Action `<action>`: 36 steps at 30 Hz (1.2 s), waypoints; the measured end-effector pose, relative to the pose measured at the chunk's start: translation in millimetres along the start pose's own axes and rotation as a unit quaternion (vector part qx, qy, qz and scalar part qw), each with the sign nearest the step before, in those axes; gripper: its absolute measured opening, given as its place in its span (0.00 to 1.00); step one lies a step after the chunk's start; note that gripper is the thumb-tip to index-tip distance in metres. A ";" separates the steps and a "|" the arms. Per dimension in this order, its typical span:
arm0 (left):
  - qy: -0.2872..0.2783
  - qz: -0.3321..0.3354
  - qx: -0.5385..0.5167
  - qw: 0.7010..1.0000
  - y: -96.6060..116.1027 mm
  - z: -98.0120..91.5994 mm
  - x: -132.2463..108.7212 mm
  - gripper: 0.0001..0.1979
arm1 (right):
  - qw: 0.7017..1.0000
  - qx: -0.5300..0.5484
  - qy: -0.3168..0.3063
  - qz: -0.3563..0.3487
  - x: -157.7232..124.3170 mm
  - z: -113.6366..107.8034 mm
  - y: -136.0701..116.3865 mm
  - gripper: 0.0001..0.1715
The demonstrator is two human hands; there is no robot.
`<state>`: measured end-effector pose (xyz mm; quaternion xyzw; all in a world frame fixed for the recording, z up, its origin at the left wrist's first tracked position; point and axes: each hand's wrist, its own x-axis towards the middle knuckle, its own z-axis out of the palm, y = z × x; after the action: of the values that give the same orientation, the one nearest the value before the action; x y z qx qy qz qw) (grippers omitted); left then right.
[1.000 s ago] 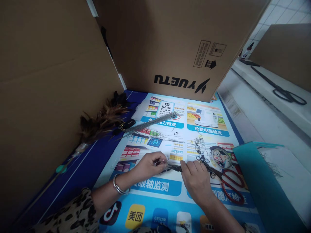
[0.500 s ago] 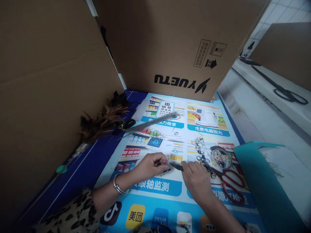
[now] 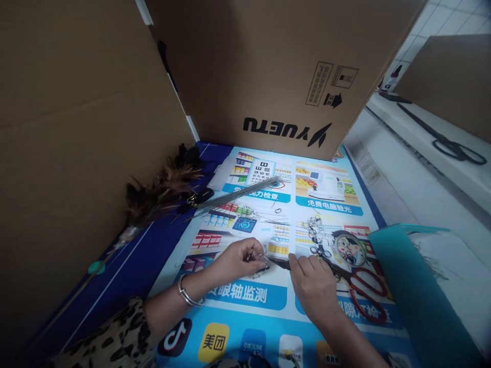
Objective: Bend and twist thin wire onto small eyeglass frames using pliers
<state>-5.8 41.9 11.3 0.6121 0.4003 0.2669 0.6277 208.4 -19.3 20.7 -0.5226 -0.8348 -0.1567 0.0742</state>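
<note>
My left hand [image 3: 247, 258] is closed, its thumb and fingers pinching a small piece of bent thin wire [image 3: 264, 257] with fine loops. My right hand [image 3: 313, 286] is wrapped around pliers, whose dark tapered jaws [image 3: 280, 262] point left and meet the wire piece at my left fingertips. The pliers' handles are hidden in my palm. Just right of that hand lie red-handled scissors [image 3: 368, 291], partly covered by it. Beyond them is a loose pile of small curled black wire pieces [image 3: 317, 237]. A bundle of straight thin wires [image 3: 241, 193] lies farther back, with several single strands near it.
A printed blue mat [image 3: 264, 317] covers the work surface. Cardboard walls [image 3: 268, 66] stand behind and on the left, where a brown feather wand [image 3: 161, 189] leans. A teal box [image 3: 414, 276] stands right. Black scissors [image 3: 445, 143] lie on a ledge beyond.
My right hand and the pliers have shifted slightly right. My left fingers have moved up a little, still pinching the wire piece. Everything else stays in place.
</note>
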 end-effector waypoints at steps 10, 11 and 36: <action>-0.030 -0.018 -0.062 0.997 7.4 -1.5 -0.9 0.09 | 1.000 0.007 0.011 0.020 0.5 2.6 3.9 0.15; -0.031 -0.021 -0.061 0.997 8.3 -1.8 -1.2 0.09 | 1.000 0.011 0.011 0.022 0.5 3.7 4.3 0.15; -0.007 -0.019 -0.026 0.999 -1.1 2.0 1.3 0.10 | 0.972 0.203 -0.056 0.108 2.4 10.3 -0.1 0.12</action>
<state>-3.7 41.7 9.9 0.5898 0.4006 0.2609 0.6508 207.7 -13.8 11.7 -0.5914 -0.7908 0.0538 0.1483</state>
